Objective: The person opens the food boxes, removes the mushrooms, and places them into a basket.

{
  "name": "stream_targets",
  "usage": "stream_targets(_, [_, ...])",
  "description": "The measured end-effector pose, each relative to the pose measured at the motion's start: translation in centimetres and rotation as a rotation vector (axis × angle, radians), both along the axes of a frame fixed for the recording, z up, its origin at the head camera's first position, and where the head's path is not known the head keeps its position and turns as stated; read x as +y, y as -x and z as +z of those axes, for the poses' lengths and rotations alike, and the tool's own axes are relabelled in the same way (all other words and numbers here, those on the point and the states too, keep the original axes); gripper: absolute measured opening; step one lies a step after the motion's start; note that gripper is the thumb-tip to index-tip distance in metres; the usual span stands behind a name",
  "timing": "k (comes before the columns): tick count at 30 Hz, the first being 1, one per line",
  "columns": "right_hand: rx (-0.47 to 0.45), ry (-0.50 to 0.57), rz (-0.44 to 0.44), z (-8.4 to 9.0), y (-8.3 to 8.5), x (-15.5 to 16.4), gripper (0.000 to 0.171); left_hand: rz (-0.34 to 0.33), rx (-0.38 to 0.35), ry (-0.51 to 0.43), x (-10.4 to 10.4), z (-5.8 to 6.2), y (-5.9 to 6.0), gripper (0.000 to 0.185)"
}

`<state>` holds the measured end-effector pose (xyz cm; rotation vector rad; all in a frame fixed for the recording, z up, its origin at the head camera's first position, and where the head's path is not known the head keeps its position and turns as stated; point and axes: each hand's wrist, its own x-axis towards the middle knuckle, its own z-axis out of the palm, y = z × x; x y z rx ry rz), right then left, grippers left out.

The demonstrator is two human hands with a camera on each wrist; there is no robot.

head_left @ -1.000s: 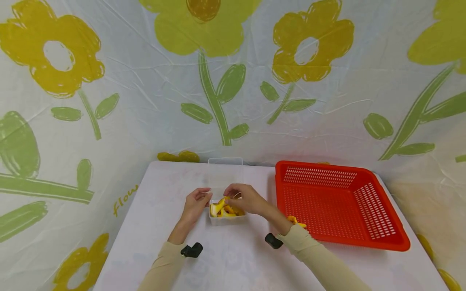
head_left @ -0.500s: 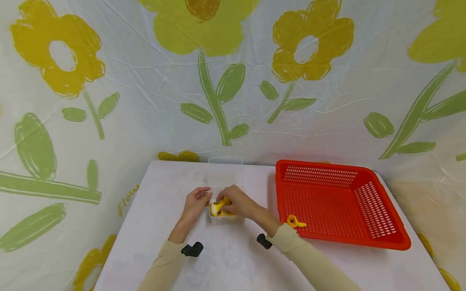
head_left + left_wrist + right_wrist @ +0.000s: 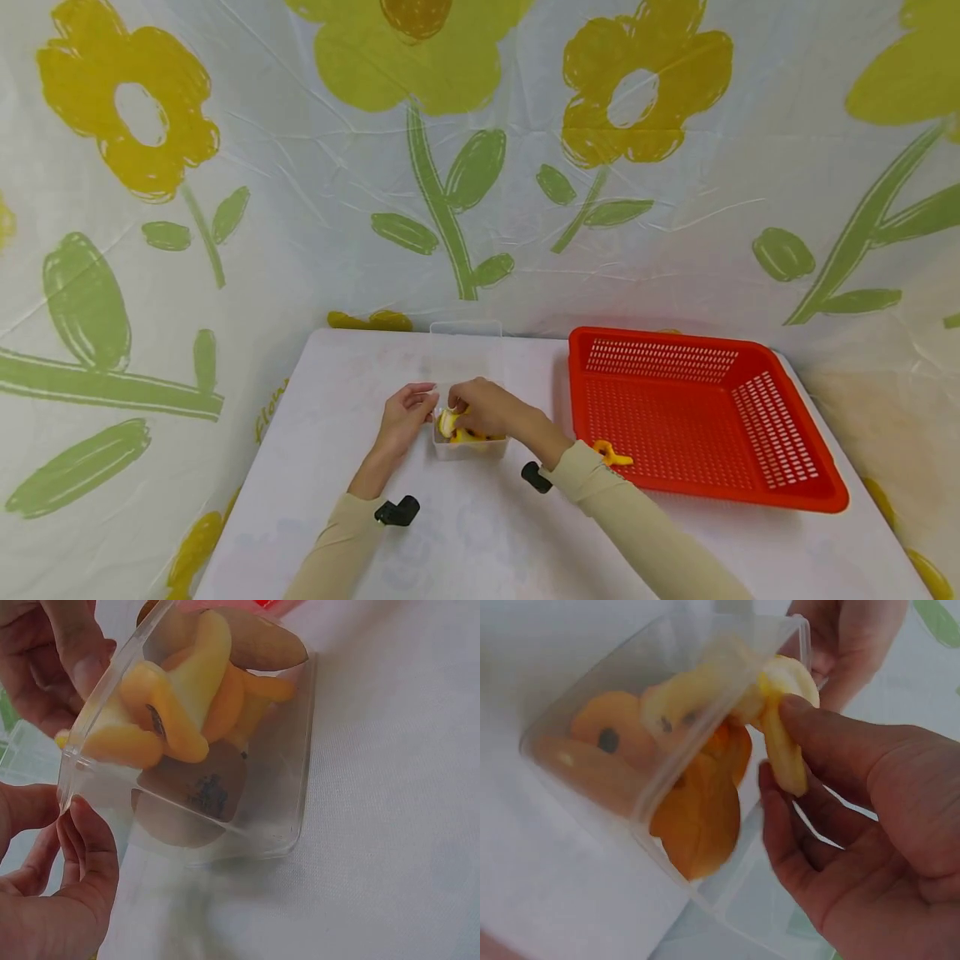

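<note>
A clear plastic box (image 3: 470,451) holds several yellow, orange and brown mushroom-like pieces (image 3: 217,697). My left hand (image 3: 401,419) pinches the box's left rim between thumb and fingers, and the left wrist view shows the box tilted in that frame. Over the opening, my right hand (image 3: 491,408) pinches a yellow trumpet-shaped mushroom (image 3: 784,754) at the inner left of the box. In the right wrist view, the thumb and fingers lie on either side of its narrow part. An orange piece (image 3: 705,810) shows just below it.
The box's clear lid (image 3: 466,350) stands raised at the back. To the right sits a red perforated basket (image 3: 750,358), with one yellow trumpet-shaped piece (image 3: 617,457) at its near left corner. A white cloth (image 3: 465,533) covers the table, and a flowered curtain hangs behind.
My right hand has moved left across the box, and the yellow mushroom there has turned. More of the yellow piece in the basket shows. My left hand has stayed at the rim.
</note>
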<state>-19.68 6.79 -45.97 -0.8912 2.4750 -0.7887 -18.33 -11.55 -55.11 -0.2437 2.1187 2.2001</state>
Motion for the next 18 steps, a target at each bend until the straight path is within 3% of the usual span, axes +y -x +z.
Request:
stream_targets(7, [-0.112,-0.042,0.008,0.8,0.5,1.1,0.026,-0.018,-0.012,0.011,0.1,1.8,-0.6,0.035])
stream_targets(10, [-0.17,-0.04,-0.013,0.9,0.5,1.6,0.037,-0.006,-0.007,0.028,0.2,1.2,-0.5,0.035])
stream_targets(13, [-0.192,-0.031,-0.007,0.9,0.8,2.4,0.042,0.01,0.003,0.036,0.3,-0.1,-0.1,0.036])
stream_targets(18, [-0.176,0.013,0.01,1.4,1.1,3.9,0.035,0.019,-0.011,0.044,0.3,-0.1,-0.2,0.036])
